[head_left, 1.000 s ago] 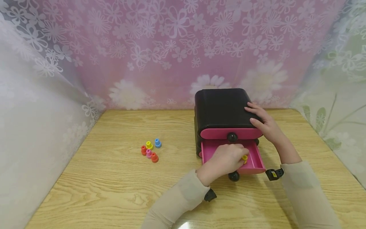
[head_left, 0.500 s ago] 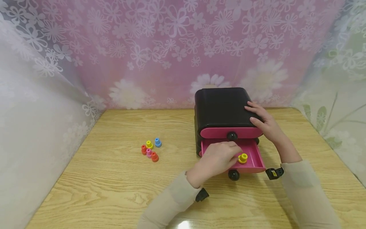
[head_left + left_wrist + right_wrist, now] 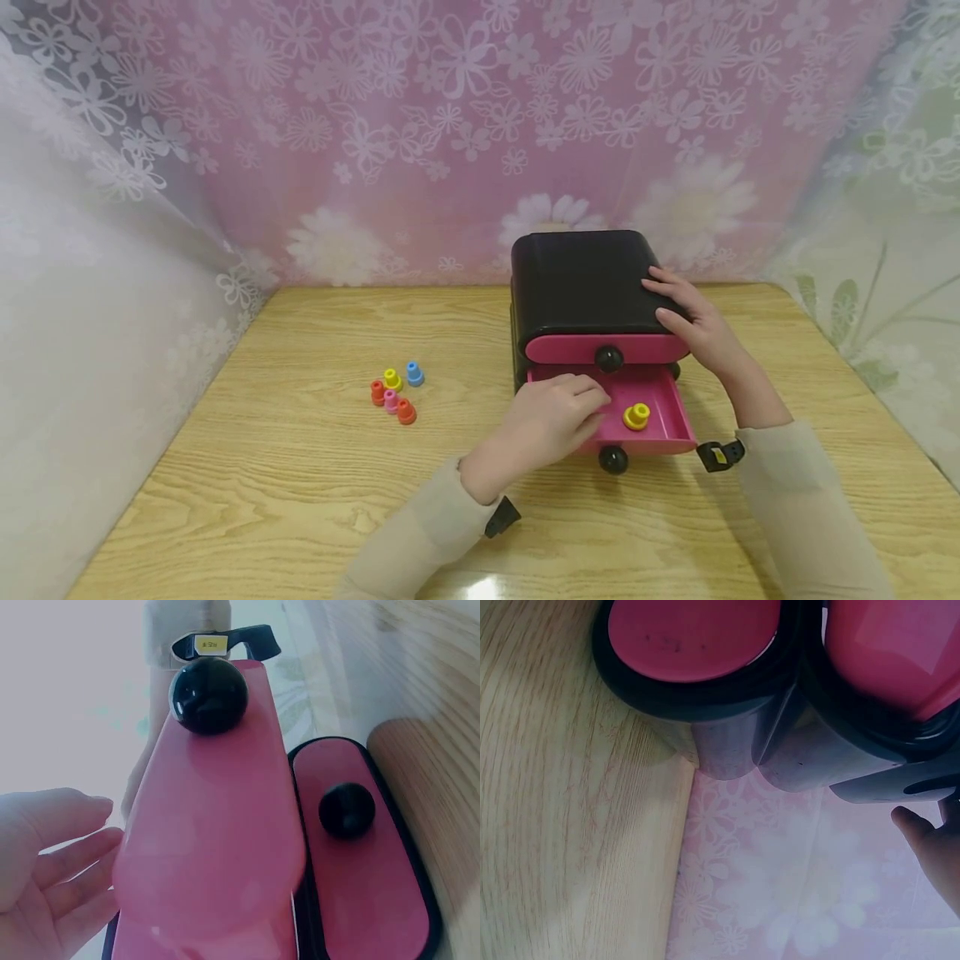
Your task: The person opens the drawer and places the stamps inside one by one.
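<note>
A yellow cone-shaped peg (image 3: 637, 417) stands in the pulled-out pink drawer (image 3: 678, 408) of a black mini drawer cabinet (image 3: 585, 279). Just left of that peg, over the drawer's left side, is my left hand (image 3: 551, 421). In the left wrist view, the same left hand (image 3: 60, 862) has loosely bent fingers and nothing in it, beside the pink drawer front (image 3: 210, 817). My right hand (image 3: 693, 325) rests on the cabinet's top right edge with fingers spread. Only the thumb and part of the right hand (image 3: 937, 847) show in the right wrist view.
Left on the wooden table (image 3: 300, 483) stand several small pegs: two red ones, such as the front red peg (image 3: 406, 412), a yellow peg (image 3: 392, 380), a pink peg (image 3: 391, 402) and a blue peg (image 3: 414, 373). A floral curtain (image 3: 420, 150) hangs behind the table.
My left hand has let go of the yellow peg, which now stands in the drawer, and has drawn back to the left. The right hand has stayed on the cabinet.
</note>
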